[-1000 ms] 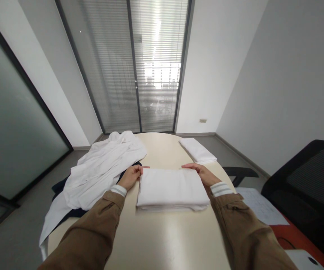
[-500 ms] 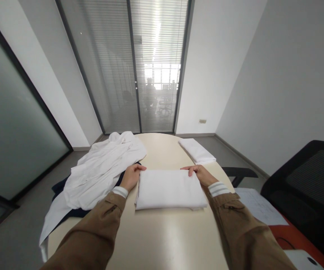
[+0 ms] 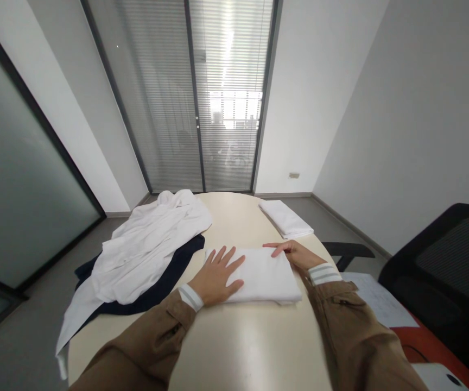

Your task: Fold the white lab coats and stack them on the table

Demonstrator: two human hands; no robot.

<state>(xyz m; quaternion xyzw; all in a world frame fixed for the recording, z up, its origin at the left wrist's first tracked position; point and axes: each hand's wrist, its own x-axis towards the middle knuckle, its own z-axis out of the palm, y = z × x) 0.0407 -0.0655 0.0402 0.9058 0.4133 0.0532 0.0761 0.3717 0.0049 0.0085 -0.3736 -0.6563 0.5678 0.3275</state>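
A folded white cloth (image 3: 265,277) lies as a flat rectangle on the pale table (image 3: 226,347) in front of me. My left hand (image 3: 218,276) rests on its left part, palm down with the fingers spread. At the far right corner, my right hand (image 3: 295,254) grips the cloth's edge, with one finger on top and another along the far edge. The left edge of the cloth is mostly covered by my left hand.
Loose white garments (image 3: 149,244) are heaped at the left over a dark blue cloth (image 3: 177,277). Another folded white cloth (image 3: 286,218) lies at the table's far right edge. To the right stand a black mesh chair (image 3: 450,277) and papers (image 3: 376,298) on a red surface.
My left hand has let go of the far left corner and moved nearer and rightward, now flat on the folded cloth. My right hand has stayed at its corner.
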